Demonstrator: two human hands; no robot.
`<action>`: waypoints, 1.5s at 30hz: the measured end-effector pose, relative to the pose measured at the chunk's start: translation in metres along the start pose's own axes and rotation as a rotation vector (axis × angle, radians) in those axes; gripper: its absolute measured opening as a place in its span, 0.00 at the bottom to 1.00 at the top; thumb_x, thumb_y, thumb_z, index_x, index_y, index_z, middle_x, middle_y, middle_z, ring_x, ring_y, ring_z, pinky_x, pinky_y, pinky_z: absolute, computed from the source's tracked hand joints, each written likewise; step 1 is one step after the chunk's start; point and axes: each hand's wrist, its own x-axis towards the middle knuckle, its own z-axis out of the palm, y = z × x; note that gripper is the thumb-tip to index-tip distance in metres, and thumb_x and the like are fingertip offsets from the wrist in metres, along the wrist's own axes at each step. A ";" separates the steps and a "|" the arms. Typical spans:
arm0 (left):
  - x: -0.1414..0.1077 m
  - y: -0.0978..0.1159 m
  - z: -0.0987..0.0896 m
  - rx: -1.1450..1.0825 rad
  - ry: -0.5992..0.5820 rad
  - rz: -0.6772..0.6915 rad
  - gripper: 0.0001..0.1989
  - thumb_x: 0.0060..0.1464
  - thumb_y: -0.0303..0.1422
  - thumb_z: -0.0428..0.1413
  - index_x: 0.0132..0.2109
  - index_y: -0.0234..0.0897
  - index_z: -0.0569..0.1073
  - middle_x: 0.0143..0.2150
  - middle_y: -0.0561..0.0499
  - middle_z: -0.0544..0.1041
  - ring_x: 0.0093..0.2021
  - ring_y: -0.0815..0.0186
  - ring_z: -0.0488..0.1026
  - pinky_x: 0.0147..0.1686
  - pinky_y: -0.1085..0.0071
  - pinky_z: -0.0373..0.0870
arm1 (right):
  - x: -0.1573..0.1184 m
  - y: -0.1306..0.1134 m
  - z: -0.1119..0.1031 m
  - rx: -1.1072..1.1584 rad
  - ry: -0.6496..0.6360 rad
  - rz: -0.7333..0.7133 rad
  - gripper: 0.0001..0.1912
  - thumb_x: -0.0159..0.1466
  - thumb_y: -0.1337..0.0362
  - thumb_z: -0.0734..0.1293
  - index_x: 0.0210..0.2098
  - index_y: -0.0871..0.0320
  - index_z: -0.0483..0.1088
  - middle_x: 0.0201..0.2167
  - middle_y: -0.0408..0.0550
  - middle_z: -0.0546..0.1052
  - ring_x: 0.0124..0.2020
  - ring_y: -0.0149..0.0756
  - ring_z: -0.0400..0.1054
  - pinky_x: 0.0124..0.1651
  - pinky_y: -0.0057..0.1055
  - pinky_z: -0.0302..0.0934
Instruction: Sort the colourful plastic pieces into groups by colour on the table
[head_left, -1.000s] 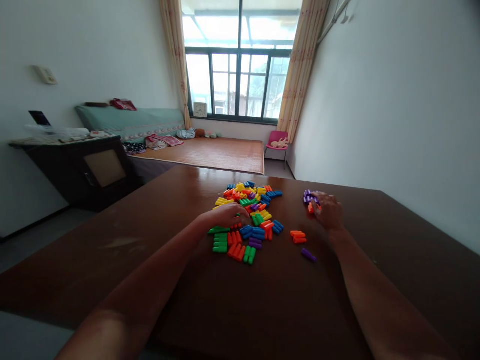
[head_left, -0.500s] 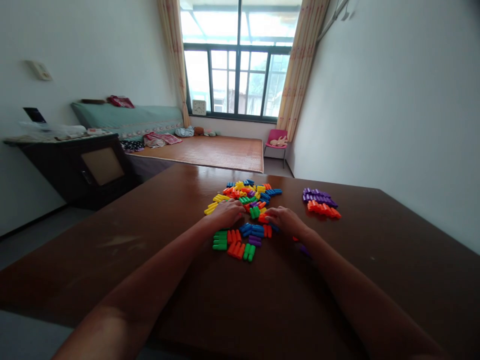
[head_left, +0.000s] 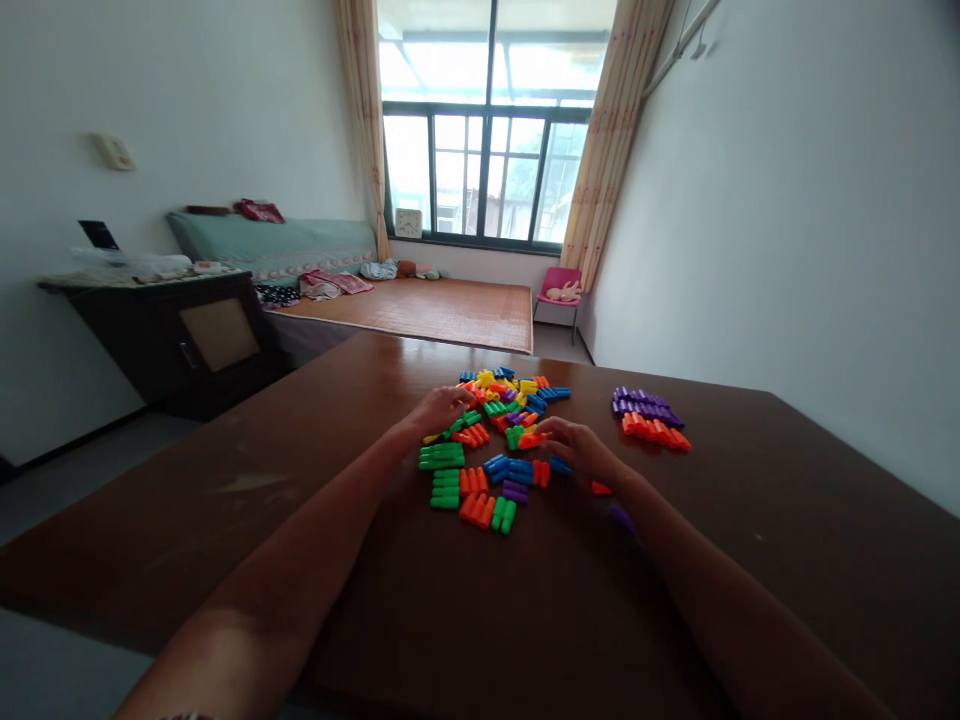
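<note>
My left hand (head_left: 441, 408) is at the left side of a loose pile of coloured plastic toy blocks (head_left: 499, 408), fingers curled on a yellow block that shows only in part. My right hand (head_left: 576, 446) grips an orange block (head_left: 532, 439) at the pile's front right, beside a green block (head_left: 514, 438). Between my forearms lie green blocks (head_left: 441, 456), blue blocks (head_left: 511, 469), orange blocks (head_left: 478, 510) and a purple block (head_left: 515, 491). Each piece looks like short ribbed tubes joined side by side.
At the right of the brown table (head_left: 750, 560) lie rows of purple blocks (head_left: 645, 406) and orange blocks (head_left: 655, 432). A small orange piece (head_left: 601, 488) and a purple piece (head_left: 621, 517) sit by my right forearm. A bed (head_left: 450, 310) and pink chair (head_left: 562, 283) stand beyond.
My left hand has moved left and away, uncovering green and orange blocks. My right hand stays by the orange block. The whole view has shifted slightly.
</note>
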 end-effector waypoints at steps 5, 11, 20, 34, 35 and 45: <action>-0.005 0.042 0.028 -0.656 -0.388 0.064 0.20 0.54 0.41 0.56 0.51 0.35 0.74 0.40 0.48 0.79 0.38 0.64 0.75 0.37 0.72 0.71 | 0.004 -0.006 0.003 0.247 0.076 -0.139 0.14 0.59 0.55 0.68 0.40 0.56 0.70 0.50 0.52 0.71 0.51 0.41 0.67 0.52 0.39 0.64; -0.017 0.065 0.047 -1.000 -0.261 -0.074 0.22 0.42 0.37 0.67 0.43 0.30 0.72 0.35 0.47 0.76 0.32 0.67 0.73 0.33 0.71 0.70 | 0.005 -0.012 0.009 0.275 0.061 -0.165 0.15 0.57 0.56 0.70 0.40 0.56 0.68 0.53 0.52 0.67 0.53 0.40 0.66 0.54 0.39 0.64; -0.011 0.051 0.033 -0.788 -0.183 -0.079 0.19 0.44 0.41 0.64 0.41 0.34 0.73 0.30 0.52 0.76 0.28 0.68 0.73 0.29 0.72 0.70 | 0.006 0.000 -0.028 -0.070 0.321 -0.047 0.17 0.54 0.59 0.70 0.42 0.56 0.67 0.42 0.47 0.74 0.44 0.37 0.70 0.49 0.39 0.66; -0.007 0.041 0.013 -0.736 -0.038 -0.179 0.24 0.36 0.47 0.65 0.37 0.34 0.76 0.31 0.50 0.78 0.32 0.65 0.74 0.30 0.72 0.69 | -0.098 0.086 -0.142 -0.339 0.790 0.468 0.14 0.61 0.63 0.66 0.46 0.58 0.71 0.40 0.50 0.76 0.38 0.35 0.70 0.43 0.34 0.68; -0.007 0.041 0.013 -0.732 -0.044 -0.177 0.24 0.36 0.46 0.65 0.37 0.34 0.76 0.31 0.50 0.78 0.32 0.65 0.74 0.30 0.72 0.69 | -0.096 0.091 -0.142 -0.350 0.776 0.470 0.15 0.58 0.65 0.66 0.45 0.58 0.72 0.38 0.49 0.77 0.36 0.35 0.70 0.42 0.33 0.67; -0.004 0.031 0.014 -0.709 -0.064 -0.147 0.22 0.39 0.46 0.64 0.38 0.34 0.77 0.31 0.49 0.78 0.32 0.65 0.75 0.29 0.73 0.69 | -0.093 0.134 -0.158 -0.437 0.706 0.470 0.23 0.49 0.68 0.63 0.44 0.56 0.75 0.37 0.48 0.78 0.35 0.35 0.69 0.43 0.33 0.65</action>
